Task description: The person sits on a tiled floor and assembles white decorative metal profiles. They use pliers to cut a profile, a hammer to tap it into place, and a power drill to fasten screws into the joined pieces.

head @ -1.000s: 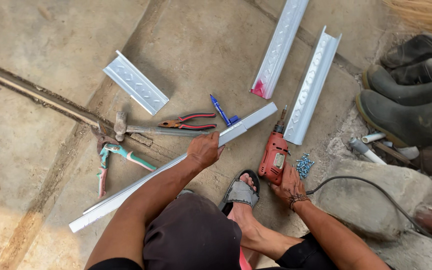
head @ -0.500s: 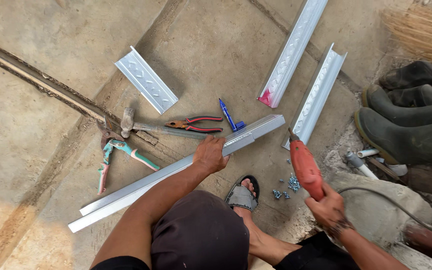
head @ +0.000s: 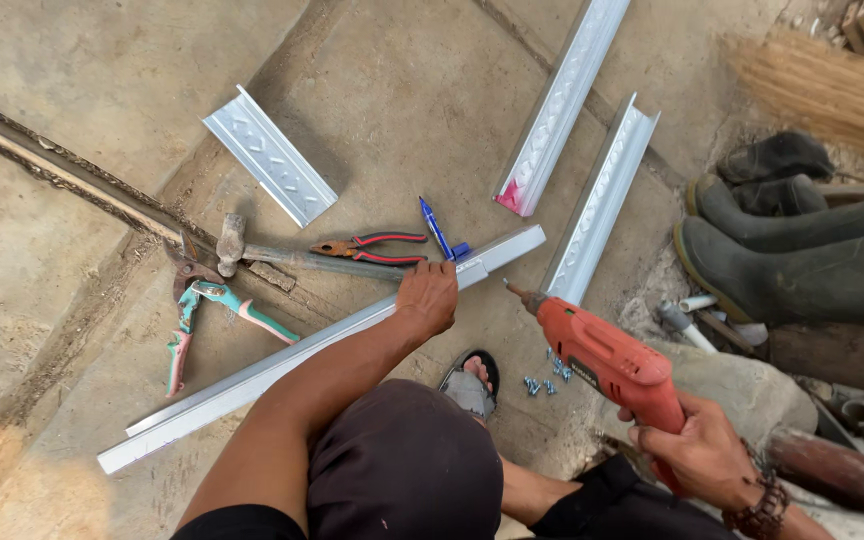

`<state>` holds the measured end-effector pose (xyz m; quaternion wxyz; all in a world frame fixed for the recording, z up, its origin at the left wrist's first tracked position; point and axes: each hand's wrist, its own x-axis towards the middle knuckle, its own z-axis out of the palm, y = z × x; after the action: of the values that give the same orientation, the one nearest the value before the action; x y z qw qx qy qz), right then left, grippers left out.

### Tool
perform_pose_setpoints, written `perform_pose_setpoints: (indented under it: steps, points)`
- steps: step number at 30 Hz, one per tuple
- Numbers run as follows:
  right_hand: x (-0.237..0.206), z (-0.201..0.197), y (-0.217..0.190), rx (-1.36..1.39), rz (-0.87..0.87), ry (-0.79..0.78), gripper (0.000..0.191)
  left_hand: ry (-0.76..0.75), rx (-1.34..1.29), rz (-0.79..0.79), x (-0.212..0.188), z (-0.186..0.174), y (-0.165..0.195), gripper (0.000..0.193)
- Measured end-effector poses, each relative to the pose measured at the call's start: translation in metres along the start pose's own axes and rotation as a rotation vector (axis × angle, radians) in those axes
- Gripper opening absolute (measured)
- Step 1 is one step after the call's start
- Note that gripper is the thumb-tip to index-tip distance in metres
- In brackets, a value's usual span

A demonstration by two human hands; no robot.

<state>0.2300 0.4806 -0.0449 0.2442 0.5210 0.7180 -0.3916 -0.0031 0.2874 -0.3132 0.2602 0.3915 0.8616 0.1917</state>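
galvanised steel, a long channel point(head: 282, 365) lies slantwise on the concrete floor point(head: 72, 130), running from lower left up to the right. the left hand point(head: 428, 296) presses down on it near its upper end, fingers curled over the far edge, palm flat on the metal. the right hand point(head: 697, 452) is wrapped tight round the grip of an orange-red electric drill point(head: 607, 362), held off the floor with its bit tip aimed toward the channel's upper end, near it but apart.

a sandalled foot point(head: 470, 380) sits just below the channel, with a scatter of small screws point(head: 544, 378) beside it under the drill. beyond the channel lie red-handled pliers point(head: 372, 248), a blue marker point(head: 438, 228), a hammer point(head: 230, 242) and teal-handled tin snips point(head: 202, 315). a short offcut of channel point(head: 269, 155) rests further up, and two more lengths point(head: 562, 100) point(head: 602, 200) lie side by side at upper right. dark rubber boots point(head: 792, 260) lie on their sides at the right edge, a straw broom point(head: 822, 90) above them.
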Motion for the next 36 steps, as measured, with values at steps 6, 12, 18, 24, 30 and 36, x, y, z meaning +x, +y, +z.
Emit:
perform_pose_setpoints:
  steps: [6, 12, 18, 24, 30, 36]
  points:
    - [0.004, -0.004, -0.021, -0.027, -0.040, -0.037, 0.027, 0.045, -0.224, -0.005, 0.005, 0.005, -0.003, 0.039]
    - [0.009, -0.003, -0.036, -0.043, 0.027, -0.117, 0.025, 0.105, -0.154, 0.067, -0.011, 0.032, -0.009, 0.030]
    - [0.016, -0.001, -0.036, -0.079, -0.080, -0.170, 0.030, 0.189, -0.081, 0.116, -0.014, 0.041, -0.010, 0.033]
    - [0.024, 0.002, -0.048, -0.032, -0.160, -0.199, 0.044, 0.149, -0.055, 0.132, -0.015, 0.041, -0.011, 0.035]
    - [0.026, 0.006, -0.065, -0.104, -0.089, -0.212, 0.036, 0.139, -0.080, 0.093, -0.011, 0.040, -0.013, 0.035]
    - [0.028, 0.005, -0.083, -0.100, -0.011, -0.210, 0.031, 0.107, -0.119, 0.047, -0.009, 0.038, -0.015, 0.033]
